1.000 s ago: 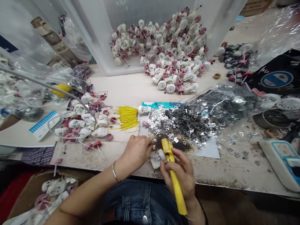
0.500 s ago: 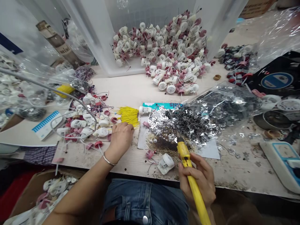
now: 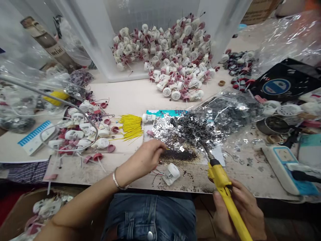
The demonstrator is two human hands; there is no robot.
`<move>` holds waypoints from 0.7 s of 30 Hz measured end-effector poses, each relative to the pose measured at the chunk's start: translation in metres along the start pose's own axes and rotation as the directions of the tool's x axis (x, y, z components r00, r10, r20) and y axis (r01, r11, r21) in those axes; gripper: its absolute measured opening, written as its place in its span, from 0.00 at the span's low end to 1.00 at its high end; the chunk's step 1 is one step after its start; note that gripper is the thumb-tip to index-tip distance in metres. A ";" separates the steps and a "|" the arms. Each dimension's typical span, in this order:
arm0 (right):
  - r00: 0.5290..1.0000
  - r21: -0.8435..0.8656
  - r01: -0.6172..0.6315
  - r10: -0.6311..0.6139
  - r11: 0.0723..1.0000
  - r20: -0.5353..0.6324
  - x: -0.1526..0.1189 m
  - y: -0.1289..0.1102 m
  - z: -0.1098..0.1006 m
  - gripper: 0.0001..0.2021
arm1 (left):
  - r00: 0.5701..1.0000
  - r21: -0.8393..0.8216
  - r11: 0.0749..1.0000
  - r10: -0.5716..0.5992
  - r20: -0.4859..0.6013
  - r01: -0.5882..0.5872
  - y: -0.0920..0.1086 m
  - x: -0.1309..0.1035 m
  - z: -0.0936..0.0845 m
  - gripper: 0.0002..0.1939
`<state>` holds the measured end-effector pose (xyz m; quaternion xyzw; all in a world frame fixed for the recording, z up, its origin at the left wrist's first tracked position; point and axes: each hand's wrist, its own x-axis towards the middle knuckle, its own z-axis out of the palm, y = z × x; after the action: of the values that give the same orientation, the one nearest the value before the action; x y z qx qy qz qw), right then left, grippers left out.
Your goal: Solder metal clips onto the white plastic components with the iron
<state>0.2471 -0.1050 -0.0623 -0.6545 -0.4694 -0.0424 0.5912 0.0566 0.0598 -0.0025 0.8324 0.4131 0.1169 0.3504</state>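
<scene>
My left hand (image 3: 147, 154) is closed in a pinch over the front edge of the metal heap. A short yellow tip, seemingly a wire, sticks out from its fingertips. In my right hand (image 3: 240, 207) is a yellow soldering iron (image 3: 220, 177), its metal tip pointing up and left at the small dark and silvery metal pieces (image 3: 190, 129). Left of that heap lies a bundle of yellow wires (image 3: 130, 127), with a white plastic part (image 3: 148, 117) at its right end. Just below my left fingers rests a white motor-like unit (image 3: 172, 174) with thin wires.
A large translucent bin (image 3: 100, 60) at the back spills white and pink units (image 3: 175, 67). More units (image 3: 80, 130) lie at left beside a grey cable loop. At right are a power strip (image 3: 283, 167), a metal cup (image 3: 272, 125) and a clear bag (image 3: 230, 107).
My left hand has moved right and nearer, from the yellow wires to the metal heap's edge. The soldering iron has shifted right and down, away from the dark residue. The view has turned slightly.
</scene>
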 end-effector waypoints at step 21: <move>0.947 0.046 0.038 -0.051 0.998 0.316 -0.009 -0.006 -0.053 0.23 | 0.956 0.294 0.944 0.061 0.286 -0.148 0.035 0.035 0.035 0.12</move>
<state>0.2646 -0.1544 -0.0478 -0.6304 -0.5735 0.0592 0.5198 0.1172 0.0546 -0.0074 0.9063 0.3289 -0.0469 0.2613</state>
